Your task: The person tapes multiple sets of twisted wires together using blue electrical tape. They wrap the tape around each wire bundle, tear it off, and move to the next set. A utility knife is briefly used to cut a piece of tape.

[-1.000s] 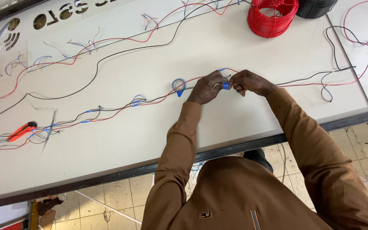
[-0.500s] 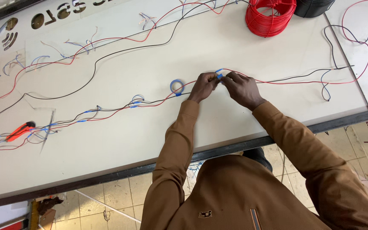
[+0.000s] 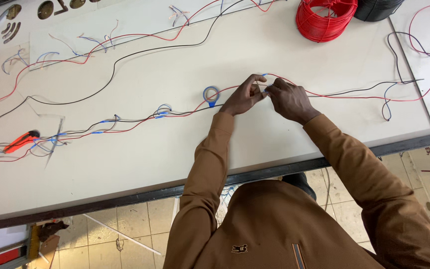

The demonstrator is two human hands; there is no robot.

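Left hand and right hand are pinching the thin red and black wire pair mid-panel on the white flat board; the small blue tape roll is lying just left, with open board toward the dark front edge.

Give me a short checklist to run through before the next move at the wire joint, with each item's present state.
1. Both hands on the joint: ok. Left hand and right hand pinch the red and black wires together.
2. Blue tape roll within reach: ok, it lies on the table just beside the left hand.
3. Joint fully covered with tape: cannot tell, the fingers hide it.
4. Orange utility knife away from the hands: ok, it lies far to the left.
5. Red wire coil apart from the joint: ok, at the table's far edge.
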